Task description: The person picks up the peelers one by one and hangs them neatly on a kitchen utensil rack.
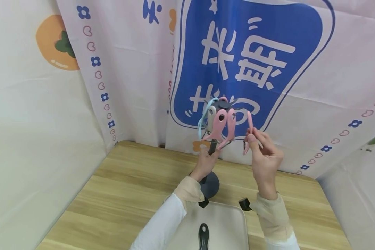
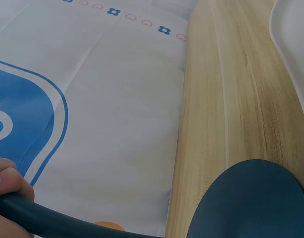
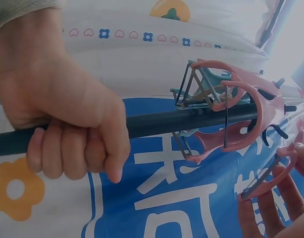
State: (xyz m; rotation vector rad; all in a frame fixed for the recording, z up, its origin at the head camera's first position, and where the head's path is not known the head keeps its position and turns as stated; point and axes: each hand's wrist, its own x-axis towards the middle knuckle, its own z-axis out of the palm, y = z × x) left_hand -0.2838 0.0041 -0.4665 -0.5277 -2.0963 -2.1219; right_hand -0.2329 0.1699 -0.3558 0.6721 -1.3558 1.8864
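My left hand (image 1: pixel 205 162) grips the dark pole of a utensil stand (image 1: pixel 210 185), fingers wrapped round it as the right wrist view shows. Hooks round the stand's top (image 1: pixel 222 104) carry several Y-shaped peelers: pink peelers (image 1: pixel 219 126) in front, a whitish one (image 1: pixel 211 118) and a light blue one (image 1: pixel 201 123) at the left. Just to the right of them, my right hand (image 1: pixel 267 156) pinches another pink peeler (image 1: pixel 250 121) between thumb and fingers. That peeler is apart from the hooks, its metal blade (image 3: pixel 261 177) showing in the right wrist view.
A pale tray (image 1: pixel 228 225) lies in front of the stand on the wooden table (image 1: pixel 109 194), with a black-handled utensil (image 1: pixel 203 236) on it. Printed cloth (image 1: pixel 137 69) hangs close behind the stand and at both sides.
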